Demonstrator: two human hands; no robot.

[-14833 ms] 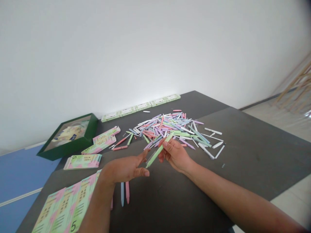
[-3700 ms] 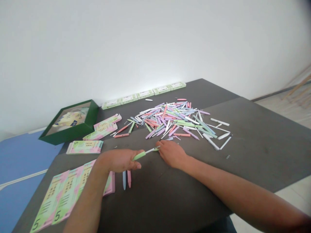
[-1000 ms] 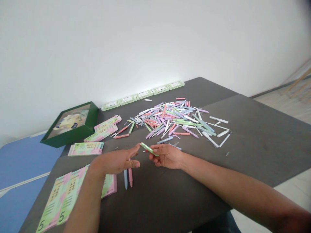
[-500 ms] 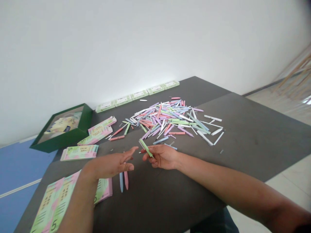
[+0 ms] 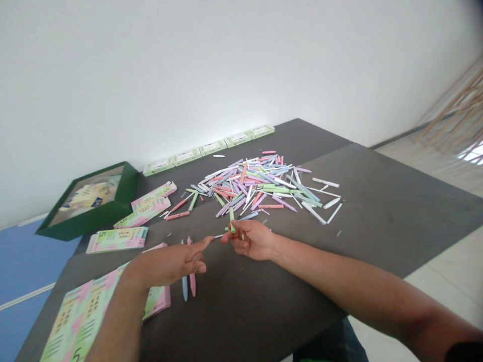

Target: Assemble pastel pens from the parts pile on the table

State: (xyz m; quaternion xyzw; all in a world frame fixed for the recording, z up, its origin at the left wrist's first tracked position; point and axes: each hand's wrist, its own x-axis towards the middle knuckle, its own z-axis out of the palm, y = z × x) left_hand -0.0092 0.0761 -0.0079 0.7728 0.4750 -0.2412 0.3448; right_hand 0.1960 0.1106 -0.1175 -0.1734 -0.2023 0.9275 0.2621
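Note:
My right hand [image 5: 251, 240] pinches a light green pen barrel [image 5: 232, 221] that stands almost upright between its fingers. A thin white stick [image 5: 218, 236], perhaps a pen refill, juts left from the same fingers. My left hand [image 5: 184, 259] has its index finger stretched toward that stick, its fingertip at the stick's end. The left thumb is apart from the index finger and nothing is held. Below the left hand lie a blue pen [image 5: 184, 287] and a pink pen [image 5: 192, 285], side by side and partly hidden by it.
A heap of pastel pen parts [image 5: 256, 186] spreads behind my hands. Printed cartons [image 5: 118, 239] lie at the left, more under my left forearm. A green box [image 5: 126, 188] holding packets stands back left. Pale green boxes [image 5: 186, 157] line the wall [image 5: 226, 65].
The green barrel has turned from slanting to nearly upright in my right hand. My left index finger has straightened and reached the thin stick's end. The view has shifted slightly.

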